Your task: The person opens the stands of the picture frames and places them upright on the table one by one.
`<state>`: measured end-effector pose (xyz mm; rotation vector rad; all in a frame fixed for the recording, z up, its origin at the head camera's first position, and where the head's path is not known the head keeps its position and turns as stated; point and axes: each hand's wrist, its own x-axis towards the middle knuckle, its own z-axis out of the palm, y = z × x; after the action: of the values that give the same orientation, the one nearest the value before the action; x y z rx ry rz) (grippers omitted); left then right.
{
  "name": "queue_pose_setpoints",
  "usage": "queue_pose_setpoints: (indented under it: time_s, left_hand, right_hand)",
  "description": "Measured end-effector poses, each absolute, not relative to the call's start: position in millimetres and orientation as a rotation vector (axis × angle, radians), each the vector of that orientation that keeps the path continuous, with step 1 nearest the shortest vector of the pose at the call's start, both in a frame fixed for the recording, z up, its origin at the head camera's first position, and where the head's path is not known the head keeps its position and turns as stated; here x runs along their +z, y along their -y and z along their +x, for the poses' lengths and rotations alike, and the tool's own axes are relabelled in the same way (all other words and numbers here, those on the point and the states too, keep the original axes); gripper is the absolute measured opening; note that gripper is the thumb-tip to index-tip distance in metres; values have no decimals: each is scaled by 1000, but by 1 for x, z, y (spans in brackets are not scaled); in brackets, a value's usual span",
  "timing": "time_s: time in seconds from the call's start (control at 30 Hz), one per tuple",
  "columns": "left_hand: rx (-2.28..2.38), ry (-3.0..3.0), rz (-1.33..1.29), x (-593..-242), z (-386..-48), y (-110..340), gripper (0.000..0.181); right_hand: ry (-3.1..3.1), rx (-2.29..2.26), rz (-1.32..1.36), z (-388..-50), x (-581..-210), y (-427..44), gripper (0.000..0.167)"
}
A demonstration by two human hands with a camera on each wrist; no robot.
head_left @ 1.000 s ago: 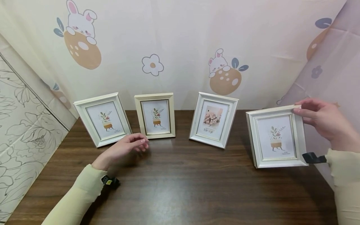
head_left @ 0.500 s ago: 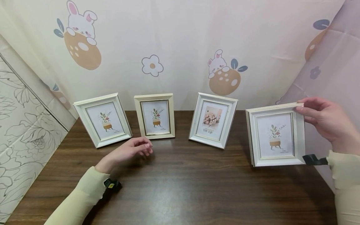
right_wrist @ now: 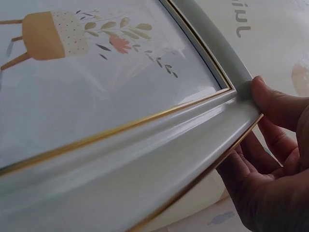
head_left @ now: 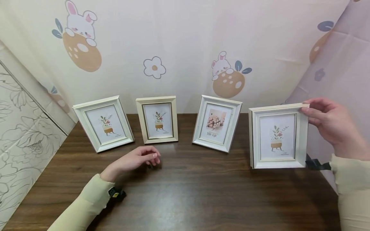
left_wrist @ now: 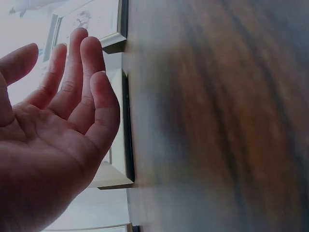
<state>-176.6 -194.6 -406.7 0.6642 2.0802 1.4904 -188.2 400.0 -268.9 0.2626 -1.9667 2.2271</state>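
At the right end of the row, my right hand [head_left: 329, 122] pinches the upper right corner of a white picture frame [head_left: 300, 138] with a potted-plant print. In the right wrist view the thumb lies on the front of that frame [right_wrist: 159, 130] and the other fingers are behind it. My left hand [head_left: 136, 162] is held low over the table in front of a cream picture frame [head_left: 174, 122], holding nothing. Its fingers are loosely bent and the palm shows in the left wrist view. Whether the white frame's bottom touches the table cannot be told.
A white frame with a plant print [head_left: 127, 128] stands at the far left. Another white frame with a flower photo [head_left: 197, 128] leans slightly right of the middle. All are on a dark wooden table [head_left: 185, 192] before a rabbit-patterned curtain [head_left: 185, 32].
My right hand has shifted the white frame slightly left and up in view, and it looks straighter. My left hand has drifted right and nearer to me, away from the frames.
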Motion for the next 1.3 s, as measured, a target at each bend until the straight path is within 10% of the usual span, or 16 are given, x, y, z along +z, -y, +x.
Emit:
queue_pose_setpoints:
  time_s: [1.3]
  left_hand:
    - [1487,-2133,698,-390,-167,172,21]
  right_hand:
    - [1771,2371,904,-176,-294,-320,31]
